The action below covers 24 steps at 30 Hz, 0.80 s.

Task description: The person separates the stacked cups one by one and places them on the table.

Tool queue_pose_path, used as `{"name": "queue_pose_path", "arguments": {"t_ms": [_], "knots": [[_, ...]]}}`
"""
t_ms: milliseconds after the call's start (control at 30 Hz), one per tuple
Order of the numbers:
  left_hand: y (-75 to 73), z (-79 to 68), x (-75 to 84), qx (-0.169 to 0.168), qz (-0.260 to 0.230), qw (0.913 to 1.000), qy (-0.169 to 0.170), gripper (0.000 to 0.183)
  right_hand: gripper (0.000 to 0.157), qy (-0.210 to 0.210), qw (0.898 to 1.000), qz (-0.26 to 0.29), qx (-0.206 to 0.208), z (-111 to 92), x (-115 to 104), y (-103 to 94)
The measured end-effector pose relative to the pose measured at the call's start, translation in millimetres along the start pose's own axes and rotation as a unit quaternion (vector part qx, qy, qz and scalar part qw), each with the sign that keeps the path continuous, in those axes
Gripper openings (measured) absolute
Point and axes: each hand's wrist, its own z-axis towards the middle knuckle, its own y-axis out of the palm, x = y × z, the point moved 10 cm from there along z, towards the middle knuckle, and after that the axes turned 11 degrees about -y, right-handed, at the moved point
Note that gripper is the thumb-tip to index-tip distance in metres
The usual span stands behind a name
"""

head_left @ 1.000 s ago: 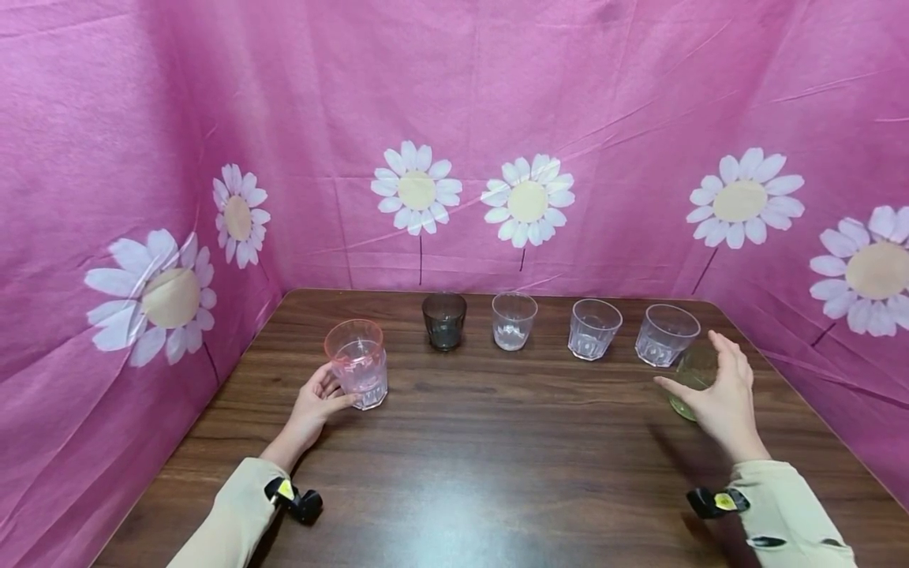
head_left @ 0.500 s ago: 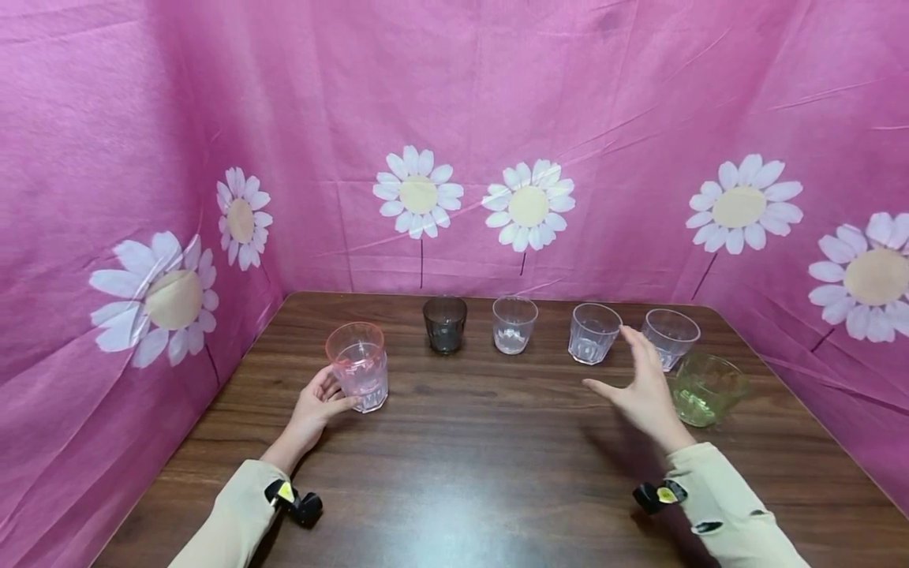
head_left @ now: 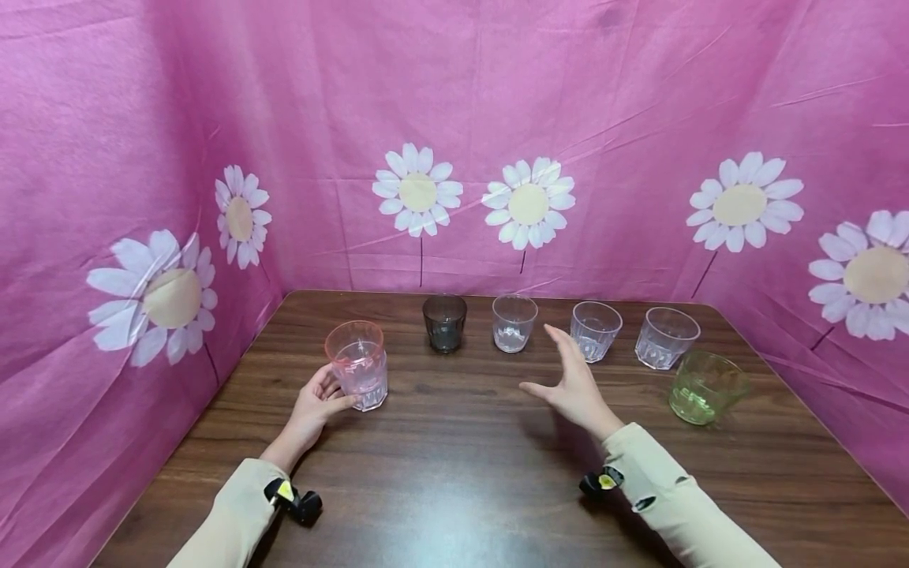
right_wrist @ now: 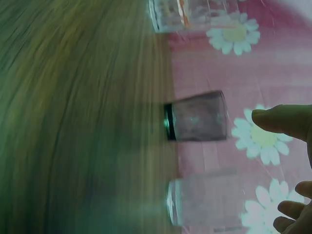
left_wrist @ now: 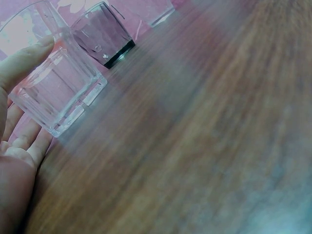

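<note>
At the left of the head view my left hand (head_left: 311, 409) grips a clear faceted tumbler (head_left: 371, 397), into which a pink-rimmed tumbler (head_left: 354, 344) is nested. The left wrist view has my thumb (left_wrist: 29, 61) against the near side of this clear stack (left_wrist: 61, 92), the other fingers on its far side. My right hand (head_left: 574, 392) holds nothing; its thumb and fingers are spread apart above the table. Nearest to it stand a clear tumbler (head_left: 595, 327) behind and another clear tumbler (head_left: 514, 325) farther left. A dark grey tumbler (head_left: 445, 325) stands left of those.
A third clear tumbler (head_left: 666, 335) and a green tumbler (head_left: 703, 390) stand at the right of the brown wooden table (head_left: 454, 457). Pink cloth (head_left: 469, 95) with white daisies encloses the back and both sides.
My right hand has let go of the green tumbler at the right and moved left across the table with its fingers spread. My left hand and its stacked tumblers stay in place.
</note>
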Motion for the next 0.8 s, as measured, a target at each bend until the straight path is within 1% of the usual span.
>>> {"name": "queue_pose_path", "arguments": {"t_ms": [133,300,467,633,800], "knots": [[1.0,-0.2,0.8,-0.005,-0.002,1.0,0.002,0.07,0.1,-0.007,1.0,0.02,-0.011,5.9,-6.7,19.4],[0.5,-0.3,0.8,-0.006,-0.009,0.9999,0.011,0.064,0.101,-0.004,0.999,0.043,-0.026,12.0,-14.2,44.4],[-0.6,-0.3,0.1,-0.008,-0.013,0.9998,0.015,0.064,0.102,-0.009,0.997,0.065,-0.039,17.4,-25.0,68.9],[-0.1,-0.3,-0.8,-0.014,-0.014,0.9996,0.019,0.066,0.102,-0.027,0.995,0.088,-0.044,24.0,-39.6,90.4],[0.5,0.5,-1.3,-0.018,-0.014,0.9995,0.022,0.066,0.102,-0.028,0.991,0.119,-0.047,30.9,-51.2,109.5]]}}
